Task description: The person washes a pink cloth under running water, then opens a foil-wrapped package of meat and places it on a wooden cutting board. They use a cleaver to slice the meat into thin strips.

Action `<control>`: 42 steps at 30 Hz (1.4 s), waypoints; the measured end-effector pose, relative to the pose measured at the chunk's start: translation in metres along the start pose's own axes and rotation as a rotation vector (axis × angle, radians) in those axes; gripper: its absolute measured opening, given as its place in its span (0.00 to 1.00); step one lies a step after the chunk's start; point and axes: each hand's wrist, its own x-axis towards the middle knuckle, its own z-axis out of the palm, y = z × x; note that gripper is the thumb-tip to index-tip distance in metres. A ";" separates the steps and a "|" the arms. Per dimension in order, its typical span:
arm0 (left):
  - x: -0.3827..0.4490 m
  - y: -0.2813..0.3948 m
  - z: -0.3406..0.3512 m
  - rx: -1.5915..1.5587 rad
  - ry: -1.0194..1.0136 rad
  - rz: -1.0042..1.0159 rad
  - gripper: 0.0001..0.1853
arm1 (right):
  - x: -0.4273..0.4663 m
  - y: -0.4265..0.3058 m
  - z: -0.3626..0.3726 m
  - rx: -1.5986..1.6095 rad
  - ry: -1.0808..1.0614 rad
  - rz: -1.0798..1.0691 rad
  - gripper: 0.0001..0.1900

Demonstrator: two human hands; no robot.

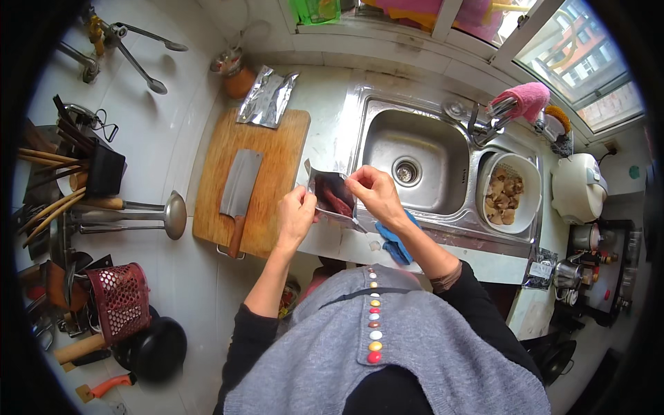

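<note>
A pouch (322,182) is spread at its mouth between my two hands, over the counter's front edge. Dark red, meat-like contents (336,201) show inside it. My left hand (296,217) pinches the pouch's left edge. On the opposite side, my right hand (378,196) grips the edge between thumb and fingers. To the left, a cleaver (243,181) with a wooden handle lies on a wooden cutting board (213,168). A silver foil pouch (267,97) rests partly on the board's far edge.
Right of the pouch is a steel sink (381,132). Its smaller basin holds a white basket (534,207) with brown pieces (503,197). A blue cloth (395,248) lies at the counter edge below my right wrist. A pink cloth (529,99) drapes the faucet. A rice cooker (576,181) stands farther right.
</note>
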 end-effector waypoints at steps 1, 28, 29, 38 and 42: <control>-0.001 0.001 -0.002 0.124 0.017 0.035 0.13 | 0.000 0.002 -0.001 -0.124 0.041 -0.051 0.08; 0.041 -0.020 0.045 0.415 -0.107 0.115 0.15 | 0.063 0.053 0.001 -0.768 -0.641 -0.112 0.09; 0.042 -0.020 0.048 0.414 -0.123 0.103 0.16 | 0.066 0.058 0.004 -0.791 -0.644 -0.105 0.09; 0.043 -0.014 0.053 0.461 -0.179 0.122 0.17 | 0.071 0.092 0.006 -0.905 -0.812 -0.118 0.12; 0.046 -0.033 0.054 0.384 -0.201 0.076 0.18 | 0.068 0.086 0.002 -0.795 -0.797 -0.016 0.14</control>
